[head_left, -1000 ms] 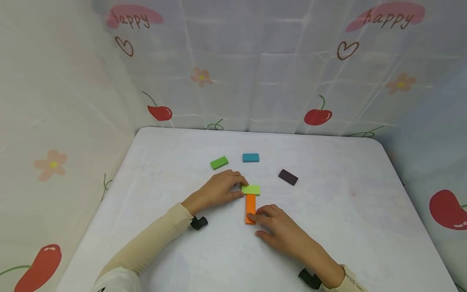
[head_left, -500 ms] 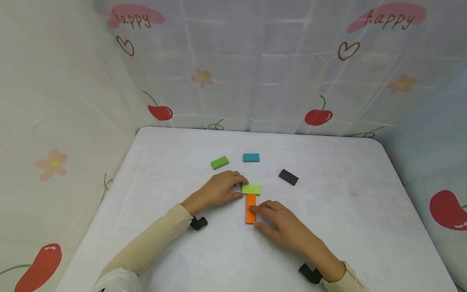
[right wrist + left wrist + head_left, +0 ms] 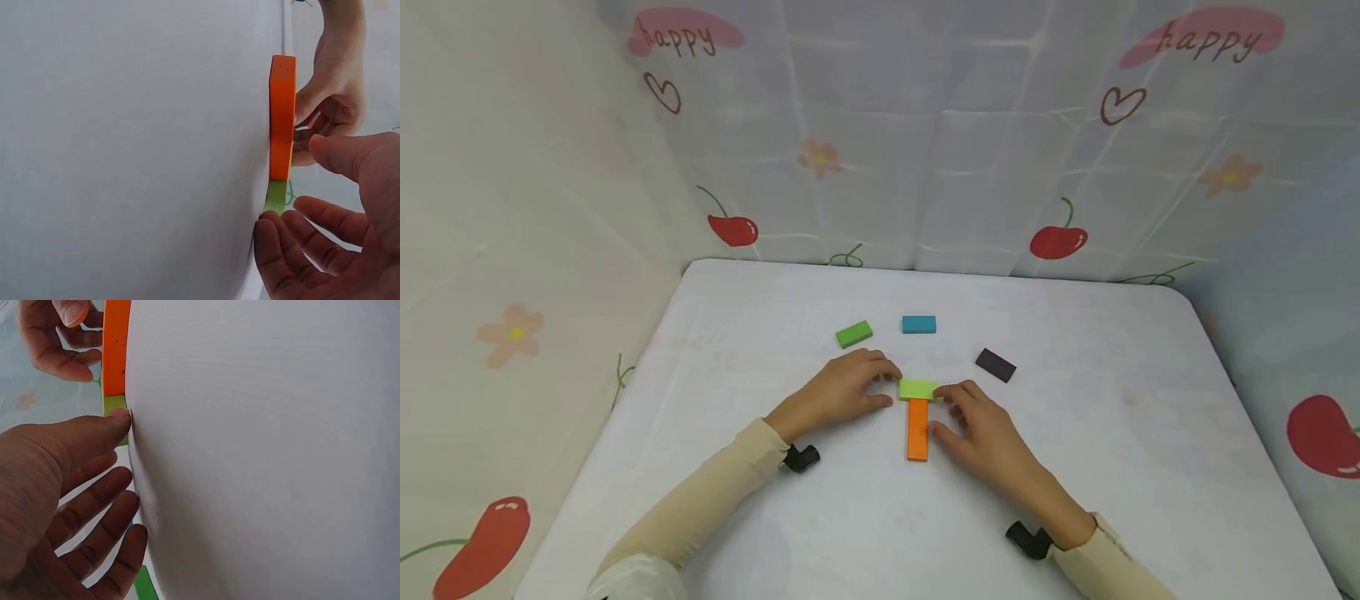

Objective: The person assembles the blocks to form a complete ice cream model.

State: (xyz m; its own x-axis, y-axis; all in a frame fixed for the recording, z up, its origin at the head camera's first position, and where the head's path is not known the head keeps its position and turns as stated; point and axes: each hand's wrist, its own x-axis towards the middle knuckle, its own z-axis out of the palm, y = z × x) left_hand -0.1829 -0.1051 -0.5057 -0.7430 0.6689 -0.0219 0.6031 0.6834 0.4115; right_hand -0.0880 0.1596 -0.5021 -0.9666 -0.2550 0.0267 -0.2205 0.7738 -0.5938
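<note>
Both my hands at a T of two flat blocks, mid-table.

My left hand (image 3: 842, 392) has loosely bent fingers touching the left end of the flat yellow-green rectangular block (image 3: 917, 388); my right hand (image 3: 981, 425) has fingertips at its right end, thumb lying beside the flat orange rectangular block (image 3: 917, 428); neither grip closes round anything. The yellow-green block lies crosswise, touching the far end of the orange block, which runs toward me. Judged progress: two pieces joined and being squared; three pieces left loose. Beyond: a darker green flat block (image 3: 853, 334) just past my left hand, a teal flat block (image 3: 919, 324) beside it, a dark purple-brown flat block (image 3: 996, 365) to the right, all apart on the white table (image 3: 1120, 467). Cherry-printed curtain (image 3: 970, 142) behind. Nothing lies between my hands and the loose blocks.
</note>
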